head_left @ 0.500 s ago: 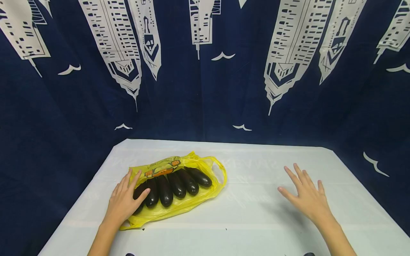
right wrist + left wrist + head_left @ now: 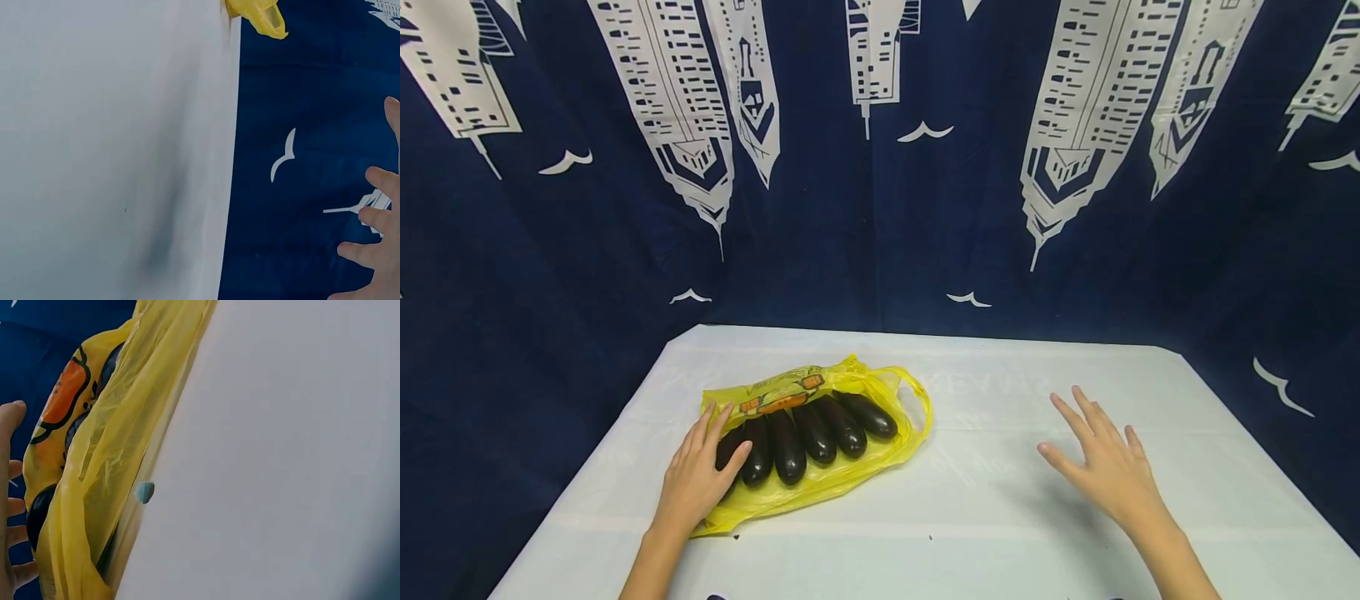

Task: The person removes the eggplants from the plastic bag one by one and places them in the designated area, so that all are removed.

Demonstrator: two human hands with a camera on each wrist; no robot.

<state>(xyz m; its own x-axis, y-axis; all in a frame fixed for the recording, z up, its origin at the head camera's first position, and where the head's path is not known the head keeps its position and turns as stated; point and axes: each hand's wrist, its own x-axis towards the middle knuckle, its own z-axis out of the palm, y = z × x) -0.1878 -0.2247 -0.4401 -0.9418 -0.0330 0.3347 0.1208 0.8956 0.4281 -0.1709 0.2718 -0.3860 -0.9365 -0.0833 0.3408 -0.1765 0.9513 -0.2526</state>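
Note:
Several dark, glossy eggplants (image 2: 788, 450) lie side by side in a crumpled yellow plastic bag (image 2: 782, 502), left of the table's middle. My left hand (image 2: 694, 482) is over the bag's left end with fingers spread, covering part of the leftmost eggplant; whether it touches is unclear. In the left wrist view its fingers (image 2: 15, 534) appear at the left edge beside the yellow bag (image 2: 119, 456). Over the right side of the table, my right hand (image 2: 1105, 471) hovers, fingers spread and holding nothing. The right wrist view shows that hand (image 2: 382, 234) at its right edge.
A white-covered table (image 2: 925, 550) carries the bag, whose looped handle (image 2: 917, 396) points right. Behind hangs a navy cloth (image 2: 880, 233) printed with white buildings and birds. Small dark specks (image 2: 736, 537) dot the table near its front. A bluish fleck (image 2: 145, 492) shows in the left wrist view.
My right hand has shifted a little to the left. The left hand has moved slightly right, further over the bag's end. The eggplants and bag look unmoved.

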